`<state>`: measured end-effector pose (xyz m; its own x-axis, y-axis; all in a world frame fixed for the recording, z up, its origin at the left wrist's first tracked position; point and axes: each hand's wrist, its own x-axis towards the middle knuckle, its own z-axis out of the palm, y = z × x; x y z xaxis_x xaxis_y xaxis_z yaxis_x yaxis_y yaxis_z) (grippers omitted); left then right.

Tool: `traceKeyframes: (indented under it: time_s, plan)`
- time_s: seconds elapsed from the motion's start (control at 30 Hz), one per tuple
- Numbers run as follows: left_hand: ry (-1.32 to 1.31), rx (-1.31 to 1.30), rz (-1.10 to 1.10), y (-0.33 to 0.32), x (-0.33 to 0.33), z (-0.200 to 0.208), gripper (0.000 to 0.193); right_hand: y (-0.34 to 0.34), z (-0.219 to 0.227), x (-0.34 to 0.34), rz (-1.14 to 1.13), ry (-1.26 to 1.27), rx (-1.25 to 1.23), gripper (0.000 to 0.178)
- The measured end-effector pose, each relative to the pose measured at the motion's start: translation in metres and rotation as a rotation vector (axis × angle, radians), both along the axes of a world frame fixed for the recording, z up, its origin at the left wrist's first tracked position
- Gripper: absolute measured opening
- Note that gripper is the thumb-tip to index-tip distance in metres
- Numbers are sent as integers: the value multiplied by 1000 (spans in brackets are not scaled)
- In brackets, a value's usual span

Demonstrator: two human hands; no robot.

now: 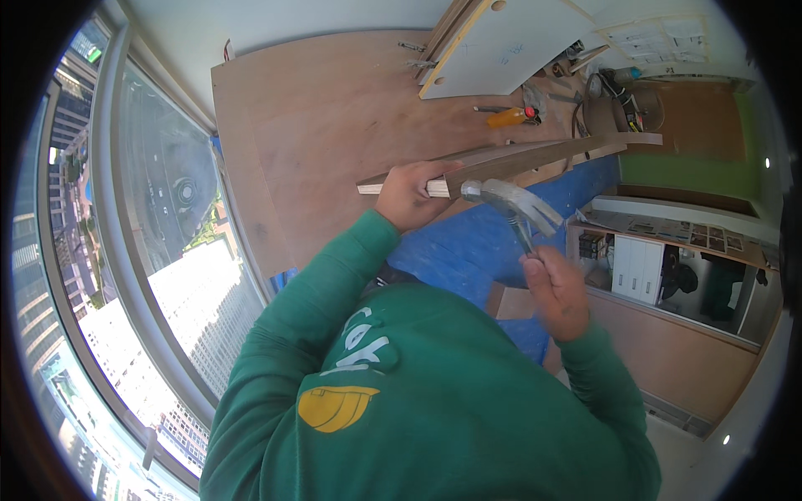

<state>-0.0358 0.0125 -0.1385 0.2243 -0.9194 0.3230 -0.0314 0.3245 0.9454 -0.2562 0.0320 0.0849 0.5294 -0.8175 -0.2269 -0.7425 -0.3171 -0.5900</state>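
My right hand (555,292) grips the handle of a claw hammer (516,203). The hammer's striking face is right beside the near edge of a long wooden board (535,162); I cannot tell whether they touch. Wrapped around the board's left end is my left hand (409,196), with pale layered wood showing next to its fingers. The board stretches away to the right along the front side of a large brown wooden worktop (309,125). Part of the board's left end is hidden behind the left hand.
An orange bottle (505,118) with a red cap lies on the worktop, near a leaning white panel (510,50). Blue sheeting (468,250) covers the floor below the board. A tall window (167,200) runs along the left; a cabinet with white drawers (637,269) stands right.
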Motion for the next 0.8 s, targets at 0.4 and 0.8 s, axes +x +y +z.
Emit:
traceKeyframes:
  time_s: [0.4, 0.8]
  plan:
    - [24, -52, 24, -2, 3, -1, 44, 8, -1, 21, 27, 96, -70, 28]
    - [0, -13, 11, -2, 11, 4, 43, 2, 13, 41, -26, 81, -59, 33]
